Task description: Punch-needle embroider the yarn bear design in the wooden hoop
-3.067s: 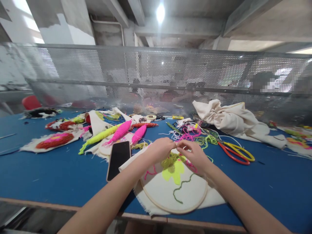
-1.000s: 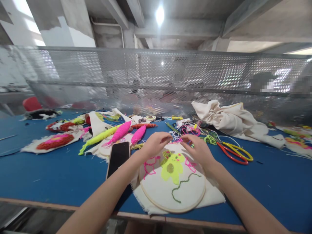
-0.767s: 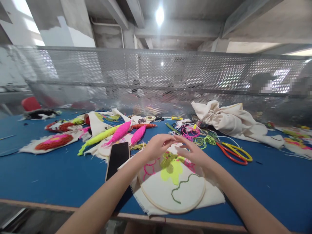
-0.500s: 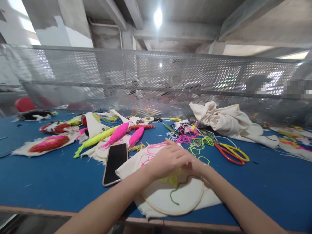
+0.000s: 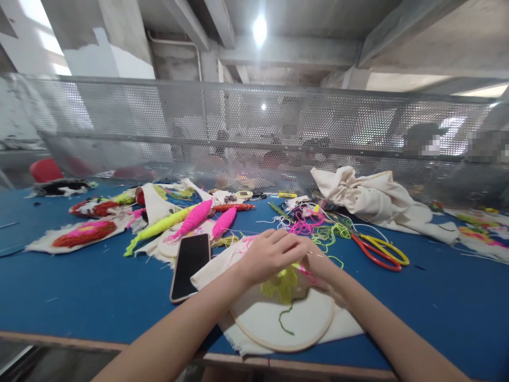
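An embroidery hoop (image 5: 304, 347) with white cloth stretched in it lies near the table's front edge. On the cloth sit a bright yellow stitched patch (image 5: 280, 285) and a short dark green yarn strand (image 5: 283, 323). My left hand (image 5: 274, 250) arches over the hoop's far part, fingers bent and close together; what lies under the fingertips is hidden. My right hand (image 5: 321, 261) meets it from the right, its fingers mostly hidden behind the left hand. Pink yarn (image 5: 308, 274) shows just below the hands.
Left of the hoop lies a phone (image 5: 191, 265), with pink yarn skeins (image 5: 194, 218) and a yellow yarn skein (image 5: 161, 227) behind it. Scissors (image 5: 377, 252) with red and yellow handles lie right. Crumpled white cloth (image 5: 369, 196) and a perforated metal screen (image 5: 254, 127) stand behind.
My left hand has curled its fingers more and shifted a little, uncovering more of the yellow patch. Less of the green strand shows now. The view has shifted slightly.
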Motion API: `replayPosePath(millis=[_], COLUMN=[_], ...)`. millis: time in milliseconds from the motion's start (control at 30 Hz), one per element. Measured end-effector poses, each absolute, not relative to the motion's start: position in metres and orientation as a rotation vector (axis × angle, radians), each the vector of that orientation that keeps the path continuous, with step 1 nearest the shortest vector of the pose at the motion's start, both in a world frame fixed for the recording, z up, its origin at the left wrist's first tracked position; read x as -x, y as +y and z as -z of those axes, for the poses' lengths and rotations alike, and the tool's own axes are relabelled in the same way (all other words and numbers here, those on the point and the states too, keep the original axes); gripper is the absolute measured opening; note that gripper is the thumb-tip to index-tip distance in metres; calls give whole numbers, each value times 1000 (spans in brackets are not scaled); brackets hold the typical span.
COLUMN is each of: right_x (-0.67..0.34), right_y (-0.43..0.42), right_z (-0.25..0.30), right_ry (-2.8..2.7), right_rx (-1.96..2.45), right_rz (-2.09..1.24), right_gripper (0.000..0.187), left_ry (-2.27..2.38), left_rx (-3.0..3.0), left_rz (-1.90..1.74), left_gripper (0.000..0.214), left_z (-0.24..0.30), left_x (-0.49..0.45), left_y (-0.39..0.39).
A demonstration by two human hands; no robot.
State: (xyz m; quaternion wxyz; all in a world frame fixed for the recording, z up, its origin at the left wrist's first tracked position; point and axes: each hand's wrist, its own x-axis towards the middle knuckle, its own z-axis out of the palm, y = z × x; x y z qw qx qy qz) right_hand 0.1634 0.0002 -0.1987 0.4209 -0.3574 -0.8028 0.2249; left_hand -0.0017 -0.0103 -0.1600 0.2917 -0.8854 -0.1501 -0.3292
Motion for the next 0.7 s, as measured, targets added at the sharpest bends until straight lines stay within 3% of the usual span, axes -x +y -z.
replayPosePath(millis=[300,467,700], right_x=[-188,-201,-195], right_y=[13,17,6], right_z=[180,182,178], right_ry=[-1547,-1550,-1979], right_rx=[1108,1222,1101], right_rz=[-888,-753,-151], right_gripper=[22,23,26], left_ry=[-757,-993,-1303], left_rx=[2405,2359,2397], left_rz=[1033,1068,794], left_gripper=[22,24,25], left_z=[157,158,166], left_x=[14,17,16], left_y=[12,19,23])
